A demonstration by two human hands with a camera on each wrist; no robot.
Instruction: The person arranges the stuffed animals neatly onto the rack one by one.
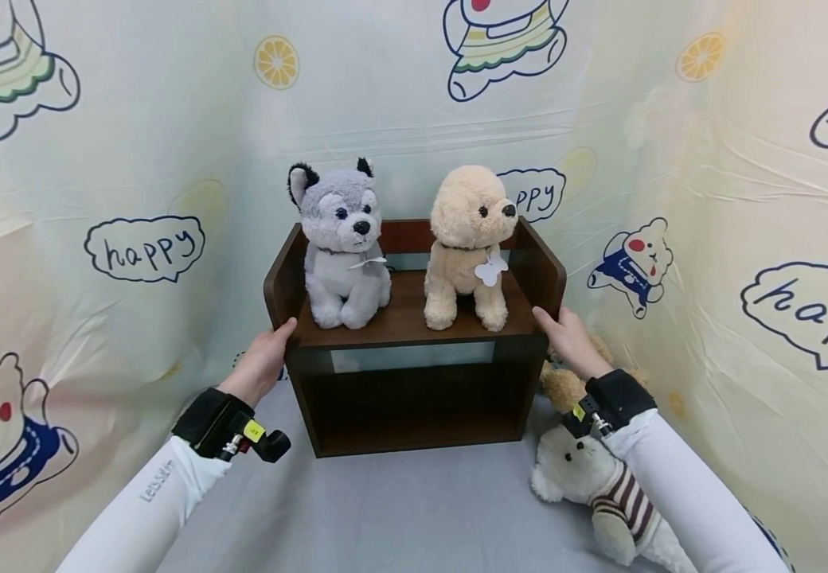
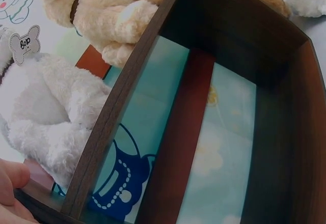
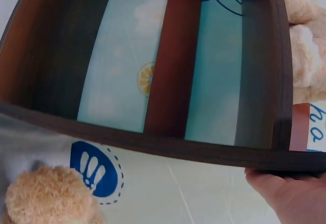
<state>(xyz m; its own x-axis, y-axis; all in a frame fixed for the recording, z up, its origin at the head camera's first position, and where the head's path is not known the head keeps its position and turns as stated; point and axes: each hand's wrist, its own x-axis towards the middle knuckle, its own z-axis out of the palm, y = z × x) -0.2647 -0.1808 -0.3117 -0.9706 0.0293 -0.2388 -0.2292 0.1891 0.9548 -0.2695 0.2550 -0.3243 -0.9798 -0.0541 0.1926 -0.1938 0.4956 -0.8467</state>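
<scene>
A dark brown two-tier wooden shelf (image 1: 417, 434) stands in front of me. On its upper board sit a grey husky plush (image 1: 348, 282) at the left and a cream puppy plush (image 1: 462, 267) with a white tag at the right. My left hand (image 1: 265, 362) grips the shelf's left side panel, thumb at the front edge near the upper board. At the same height on the opposite side, my right hand (image 1: 575, 342) holds the right panel, with its thumb by the front edge. The lower compartment holds nothing, and its partly open back shows the printed cloth.
Right of the shelf, a white plush (image 1: 575, 465) in a striped top lies on the grey surface (image 1: 385, 509), partly under my right forearm. A curly tan plush (image 3: 51, 196) is beside the shelf. Printed cloth (image 1: 385, 119) hangs behind and on both sides.
</scene>
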